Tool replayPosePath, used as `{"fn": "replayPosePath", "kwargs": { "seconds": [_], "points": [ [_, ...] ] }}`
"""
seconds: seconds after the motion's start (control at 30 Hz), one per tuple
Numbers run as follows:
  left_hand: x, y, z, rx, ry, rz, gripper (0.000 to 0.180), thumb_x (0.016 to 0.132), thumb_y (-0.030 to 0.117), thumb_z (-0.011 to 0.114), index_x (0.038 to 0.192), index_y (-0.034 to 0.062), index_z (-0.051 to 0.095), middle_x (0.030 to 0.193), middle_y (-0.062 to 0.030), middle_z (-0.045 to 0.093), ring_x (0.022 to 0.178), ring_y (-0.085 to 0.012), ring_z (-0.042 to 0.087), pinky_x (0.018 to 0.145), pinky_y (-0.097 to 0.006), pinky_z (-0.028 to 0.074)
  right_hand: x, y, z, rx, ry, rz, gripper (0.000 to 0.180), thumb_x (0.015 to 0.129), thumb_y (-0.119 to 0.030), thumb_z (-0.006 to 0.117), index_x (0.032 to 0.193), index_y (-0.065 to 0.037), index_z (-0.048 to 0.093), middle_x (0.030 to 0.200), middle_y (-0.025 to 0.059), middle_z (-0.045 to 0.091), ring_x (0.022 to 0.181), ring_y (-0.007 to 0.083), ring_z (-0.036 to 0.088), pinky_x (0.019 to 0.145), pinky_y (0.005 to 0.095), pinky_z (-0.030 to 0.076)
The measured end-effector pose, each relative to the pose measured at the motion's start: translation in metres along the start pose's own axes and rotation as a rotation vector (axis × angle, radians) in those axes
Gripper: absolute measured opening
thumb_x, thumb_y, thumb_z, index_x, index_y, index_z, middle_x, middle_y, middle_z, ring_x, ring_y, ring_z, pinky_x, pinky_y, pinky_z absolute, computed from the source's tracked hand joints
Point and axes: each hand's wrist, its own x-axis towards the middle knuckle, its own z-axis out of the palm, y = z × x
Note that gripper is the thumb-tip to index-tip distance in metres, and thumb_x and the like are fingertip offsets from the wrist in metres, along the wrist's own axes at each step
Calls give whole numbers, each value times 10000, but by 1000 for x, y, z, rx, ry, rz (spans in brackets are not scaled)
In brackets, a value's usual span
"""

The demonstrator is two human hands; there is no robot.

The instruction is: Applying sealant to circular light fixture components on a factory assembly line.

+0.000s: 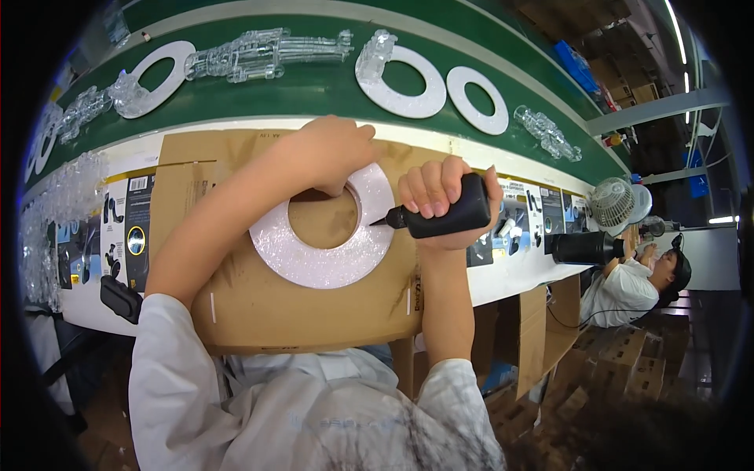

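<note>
Head view: my left hand point(334, 153) presses down on the far rim of the glittery white ring point(322, 235), fingers curled over its inner edge. The ring lies flat on the cardboard sheet point(259, 306) on the bench point(510, 279). My right hand point(432, 192), just right of the ring, is wrapped tight around the black glue gun point(444, 216), nozzle tip touching the ring's right inner band. To do it well, I judge: keep the ring pinned so it can't spin, keep the nozzle low and steady on the band, and keep the left fingers off the tip. Beyond the ring, on the green belt point(314, 90), lie more white rings point(408, 82) and clear plastic parts point(267, 51). Right of the ring, a co-worker point(644, 282) sits near a small fan point(613, 204).
</note>
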Motion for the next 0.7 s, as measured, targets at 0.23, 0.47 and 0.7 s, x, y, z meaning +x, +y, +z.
{"fn": "replayPosePath", "kwargs": {
  "seconds": [0.23, 0.47, 0.7],
  "points": [
    [3, 2, 0, -2, -37, -11, 499, 586, 151, 821, 1042, 75, 633, 1081, -136, 601, 1012, -322, 622, 837, -412, 517, -1, 1, -7, -31, 5, 17, 513, 974, -492, 289, 670, -109, 444, 566, 20, 458, 522, 152, 415, 573, 312, 379],
    [4, 4, -3, -9, -38, -10, 500, 584, 146, 817, 1045, 78, 633, 1084, -138, 599, 1016, -323, 621, 838, -413, 516, -1, -2, -8, -50, -26, 12, 510, 971, -488, 286, 678, -105, 454, 564, 24, 457, 536, 157, 421, 569, 309, 380],
    [2, 1, 0, -2, -24, -8, 492, 579, 148, 820, 1028, 77, 632, 1077, -140, 595, 994, -327, 628, 830, -419, 521, 4, 2, -14, 16, -41, -58, 497, 990, -467, 295, 700, -103, 472, 602, 26, 470, 565, 160, 423, 587, 331, 371]
  ]
}}
